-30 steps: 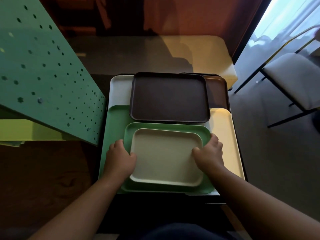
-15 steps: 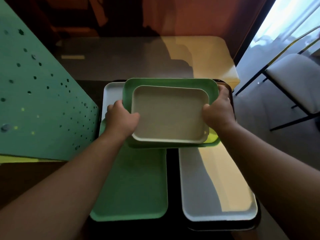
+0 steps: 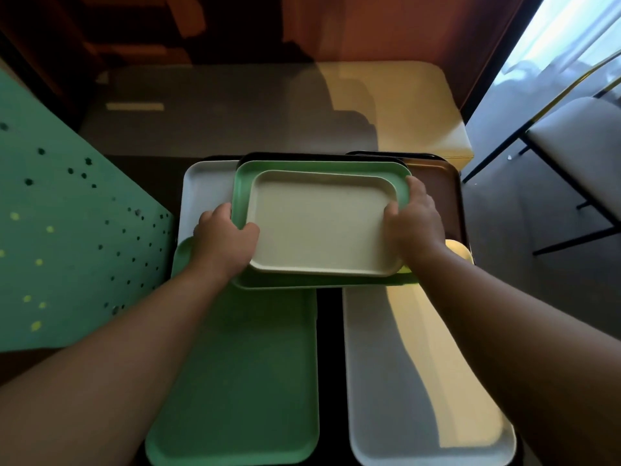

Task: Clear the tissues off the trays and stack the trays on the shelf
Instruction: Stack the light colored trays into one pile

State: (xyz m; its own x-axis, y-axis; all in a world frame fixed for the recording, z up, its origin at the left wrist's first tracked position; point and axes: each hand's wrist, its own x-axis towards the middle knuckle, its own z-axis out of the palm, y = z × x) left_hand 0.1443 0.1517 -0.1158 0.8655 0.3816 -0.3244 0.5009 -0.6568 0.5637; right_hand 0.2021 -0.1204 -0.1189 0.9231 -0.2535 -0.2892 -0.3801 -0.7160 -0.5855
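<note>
both hands grasp a nested pair, left hand (image 3: 225, 237) and right hand (image 3: 414, 220) curled over the side rims of the small green tray (image 3: 242, 190) carrying the cream tray (image 3: 319, 223), above the dark tray (image 3: 437, 186) at the far end. no tissues visible; large green tray (image 3: 242, 381) and white tray (image 3: 396, 381) remain unstacked.

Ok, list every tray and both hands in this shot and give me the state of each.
left hand: grips the left edge of the two nested trays
right hand: grips their right edge
cream tray: nested in the small green tray, no tissue on it
small green tray: held over a dark tray
large green tray: lying flat, bare
large white tray: lying flat, bare
</note>
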